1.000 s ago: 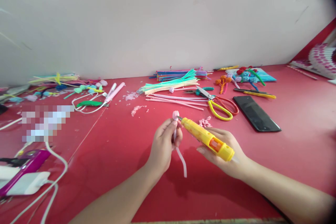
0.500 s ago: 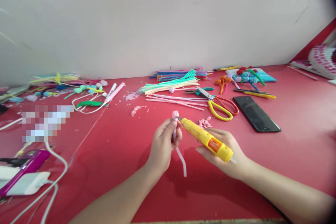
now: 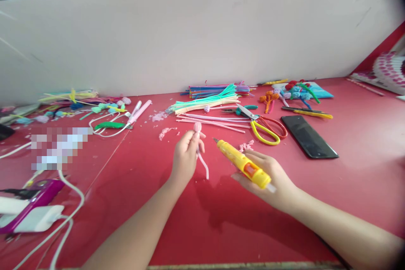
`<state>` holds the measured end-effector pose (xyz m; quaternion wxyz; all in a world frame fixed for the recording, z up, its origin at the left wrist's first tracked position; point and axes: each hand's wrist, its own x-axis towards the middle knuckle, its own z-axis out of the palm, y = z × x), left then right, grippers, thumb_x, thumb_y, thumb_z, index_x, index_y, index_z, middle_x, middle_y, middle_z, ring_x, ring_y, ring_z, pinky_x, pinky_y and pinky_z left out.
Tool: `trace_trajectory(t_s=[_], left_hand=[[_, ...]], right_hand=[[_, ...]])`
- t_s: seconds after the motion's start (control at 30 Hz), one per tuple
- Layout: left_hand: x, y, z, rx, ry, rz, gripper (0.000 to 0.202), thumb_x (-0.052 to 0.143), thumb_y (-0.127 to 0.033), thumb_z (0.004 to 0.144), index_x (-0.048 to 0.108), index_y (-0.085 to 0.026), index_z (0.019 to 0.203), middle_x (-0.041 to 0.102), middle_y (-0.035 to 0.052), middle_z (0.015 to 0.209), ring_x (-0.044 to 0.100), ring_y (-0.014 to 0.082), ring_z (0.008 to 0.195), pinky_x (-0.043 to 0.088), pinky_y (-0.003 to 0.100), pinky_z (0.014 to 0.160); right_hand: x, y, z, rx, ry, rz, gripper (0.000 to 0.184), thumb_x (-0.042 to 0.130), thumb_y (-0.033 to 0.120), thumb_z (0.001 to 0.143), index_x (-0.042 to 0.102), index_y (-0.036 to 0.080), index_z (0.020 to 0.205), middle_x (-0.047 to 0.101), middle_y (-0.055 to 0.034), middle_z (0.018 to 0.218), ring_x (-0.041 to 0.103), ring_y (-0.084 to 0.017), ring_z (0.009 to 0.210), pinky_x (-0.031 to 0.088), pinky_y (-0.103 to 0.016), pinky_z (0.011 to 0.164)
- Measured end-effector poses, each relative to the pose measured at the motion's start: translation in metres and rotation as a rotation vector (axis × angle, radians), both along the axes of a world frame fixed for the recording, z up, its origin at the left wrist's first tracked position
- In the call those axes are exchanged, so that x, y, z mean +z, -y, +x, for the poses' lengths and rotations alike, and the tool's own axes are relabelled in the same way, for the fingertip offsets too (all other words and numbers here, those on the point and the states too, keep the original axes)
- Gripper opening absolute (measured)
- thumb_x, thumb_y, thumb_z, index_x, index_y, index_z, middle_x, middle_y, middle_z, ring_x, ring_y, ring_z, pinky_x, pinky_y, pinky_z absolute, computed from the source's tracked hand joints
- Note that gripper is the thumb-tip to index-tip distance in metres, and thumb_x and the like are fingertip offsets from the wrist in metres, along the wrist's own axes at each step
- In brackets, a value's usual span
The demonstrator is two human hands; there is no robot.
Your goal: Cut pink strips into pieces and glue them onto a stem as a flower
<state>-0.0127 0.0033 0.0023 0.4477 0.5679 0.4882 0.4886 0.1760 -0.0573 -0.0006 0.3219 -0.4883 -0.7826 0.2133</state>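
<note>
Between the thumb and fingers of my left hand [image 3: 187, 152] is a pink pipe-cleaner flower bud [image 3: 198, 127], upright, its pale stem hanging below the fingers. My right hand [image 3: 268, 177] is wrapped round a yellow hot glue gun [image 3: 243, 162], a clear glue stick poking out of its rear. The nozzle points up and left, a short gap from the bud. Just beyond my right hand lies a small heap of short pink pipe-cleaner pieces [image 3: 246, 146]. Scissors [image 3: 264, 128] with one yellow and one red handle rest farther back, partly over teal-handled pliers [image 3: 249, 107].
A black phone [image 3: 309, 137] lies at the right. Bundles of pipe cleaners [image 3: 205, 103] sit along the back wall [image 3: 202, 38]. To the left are a pink hair-straightener-like tool [image 3: 139, 112], a green-handled cutter [image 3: 109, 125], white cables [image 3: 79, 196] and a purple-and-white power strip [image 3: 38, 211].
My left hand has moved left and slightly away with the flower bud. The glue gun's nozzle, against the bud before, is now apart from it; my right hand has barely shifted.
</note>
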Motion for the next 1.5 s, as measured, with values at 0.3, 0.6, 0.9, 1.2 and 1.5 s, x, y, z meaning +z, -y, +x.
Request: trace_trajectory(t_s=[0.3,0.6,0.9,1.2,1.5], left_hand=[[0.013,0.01,0.005,-0.192,0.051,-0.061,0.027,0.044,-0.04,0.081,0.058,-0.016,0.085,0.047,-0.0022,0.048,0.039,0.0091,0.042,0.029,0.02,0.042],[0.017,0.018,0.007,-0.265,0.135,-0.089,0.025,0.04,-0.035,0.084,0.056,-0.017,0.087,0.044,-0.0041,0.042,0.037,0.0085,0.037,0.031,0.021,0.043],[0.007,0.026,0.015,-0.384,0.108,-0.21,0.028,0.035,-0.04,0.085,0.052,-0.017,0.083,0.043,-0.0046,0.039,0.037,0.0085,0.035,0.03,0.021,0.04],[0.003,0.035,0.02,-0.479,0.102,-0.366,0.027,0.037,-0.04,0.084,0.051,-0.017,0.082,0.042,-0.0059,0.038,0.031,0.0061,0.031,0.026,0.017,0.032],[0.011,0.041,0.021,-0.461,-0.048,-0.369,0.027,0.036,-0.038,0.085,0.049,-0.017,0.074,0.04,-0.0071,0.035,0.03,0.0062,0.028,0.026,0.017,0.031]], right_hand=[[-0.014,0.001,-0.012,0.17,0.168,-0.067,0.031,0.059,0.018,0.064,0.054,0.017,0.095,0.052,-0.005,0.088,0.051,-0.016,0.076,0.041,-0.026,0.067],[-0.009,-0.036,0.031,-0.185,0.283,0.083,0.011,0.047,0.016,0.077,0.058,0.018,0.077,0.056,-0.0039,0.076,0.05,-0.015,0.072,0.038,-0.027,0.063],[-0.017,-0.031,0.018,0.074,0.507,0.179,0.012,0.047,0.013,0.078,0.058,0.016,0.074,0.054,-0.0057,0.077,0.046,-0.017,0.076,0.036,-0.029,0.067],[-0.009,-0.028,0.014,-0.025,0.069,0.067,0.009,0.044,0.015,0.082,0.053,0.017,0.081,0.057,-0.0025,0.074,0.051,-0.013,0.067,0.04,-0.025,0.063],[0.012,-0.007,0.01,-0.018,-0.352,0.067,0.017,0.049,0.016,0.08,0.05,0.02,0.096,0.06,-0.0013,0.083,0.057,-0.012,0.075,0.045,-0.025,0.069]])
